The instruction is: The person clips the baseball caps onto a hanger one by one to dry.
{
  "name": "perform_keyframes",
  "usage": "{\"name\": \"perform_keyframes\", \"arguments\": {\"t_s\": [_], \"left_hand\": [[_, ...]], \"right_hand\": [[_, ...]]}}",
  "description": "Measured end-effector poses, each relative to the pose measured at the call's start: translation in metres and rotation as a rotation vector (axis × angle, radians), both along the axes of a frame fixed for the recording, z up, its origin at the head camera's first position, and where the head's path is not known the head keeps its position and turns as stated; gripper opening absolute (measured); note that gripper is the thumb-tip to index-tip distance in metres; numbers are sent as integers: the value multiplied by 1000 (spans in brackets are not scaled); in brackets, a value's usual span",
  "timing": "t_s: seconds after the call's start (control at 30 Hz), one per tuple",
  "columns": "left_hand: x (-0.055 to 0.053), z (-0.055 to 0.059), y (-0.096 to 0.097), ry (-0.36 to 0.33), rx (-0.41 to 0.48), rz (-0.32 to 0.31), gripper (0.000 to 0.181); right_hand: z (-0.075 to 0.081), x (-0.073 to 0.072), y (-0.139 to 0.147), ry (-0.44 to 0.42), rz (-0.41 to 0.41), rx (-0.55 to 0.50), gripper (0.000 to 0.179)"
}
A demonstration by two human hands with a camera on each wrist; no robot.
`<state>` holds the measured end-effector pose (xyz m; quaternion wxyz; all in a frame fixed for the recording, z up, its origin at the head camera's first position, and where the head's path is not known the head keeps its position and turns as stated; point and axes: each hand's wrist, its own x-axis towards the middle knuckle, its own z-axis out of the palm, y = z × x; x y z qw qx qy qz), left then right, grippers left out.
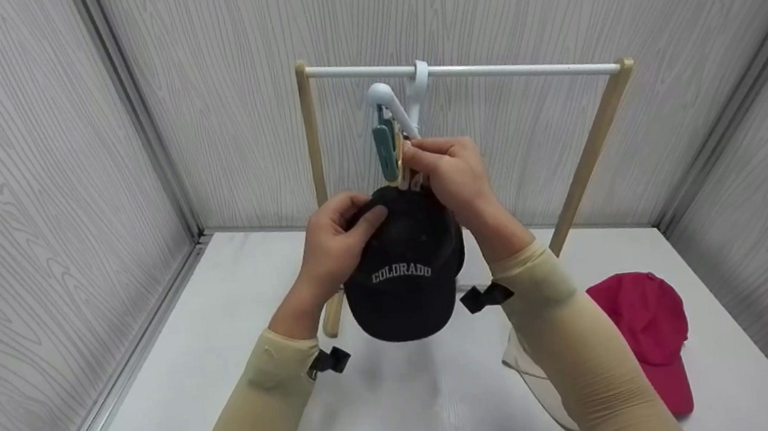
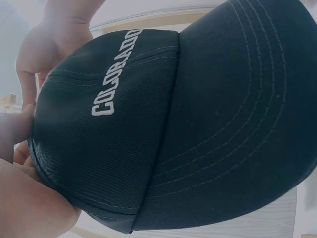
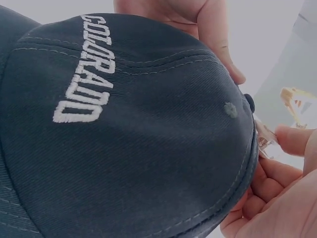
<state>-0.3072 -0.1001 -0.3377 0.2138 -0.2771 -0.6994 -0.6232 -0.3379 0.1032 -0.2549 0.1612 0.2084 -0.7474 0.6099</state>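
Note:
A black baseball cap (image 1: 401,242) with white COLORADO lettering hangs brim down in front of the rack. My left hand (image 1: 334,246) pinches the cap's crown at its upper left, thumb on the front fabric. Above the crown, my right hand (image 1: 452,172) pinches a light-coloured clothes clip (image 3: 267,136) at the cap's top edge. A teal clip (image 1: 385,152) and a yellowish clip (image 1: 401,160) hang beside those fingers. These clips are under a white hanger (image 1: 400,110) hooked on the rail. In the left wrist view, the cap (image 2: 114,134) hides much of the right hand.
A white rail (image 1: 518,69) on wooden posts (image 1: 591,151) forms the rack. To the right on the white table (image 1: 275,262) lie a red cap (image 1: 641,320) and a cream cap (image 1: 537,385), partly behind my right sleeve. Wood-grain panels (image 1: 230,39) enclose the table.

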Motion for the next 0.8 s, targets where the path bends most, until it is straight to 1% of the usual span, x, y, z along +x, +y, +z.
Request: {"name": "perform_keyframes", "arguments": {"t_s": [0.17, 0.27, 0.33, 0.5, 0.6, 0.8], "left_hand": [[0, -1, 0, 8, 5, -3, 9], [-1, -1, 0, 8, 2, -7, 12], [-1, -2, 1, 5, 7, -16, 10], [-2, -2, 1, -9, 21, -32, 12], [-3, -1, 2, -17, 22, -38, 16], [-6, -2, 5, -16, 47, -47, 9]], "right_hand": [[0, -1, 0, -21, 13, -14, 20], [0, -3, 1, -28, 28, -39, 19], [0, -3, 2, -35, 35, -50, 18], [-1, -3, 4, -55, 38, -42, 18], [-1, -3, 5, -56, 32, -30, 19], [-1, -5, 6, -64, 45, -37, 19]]}}
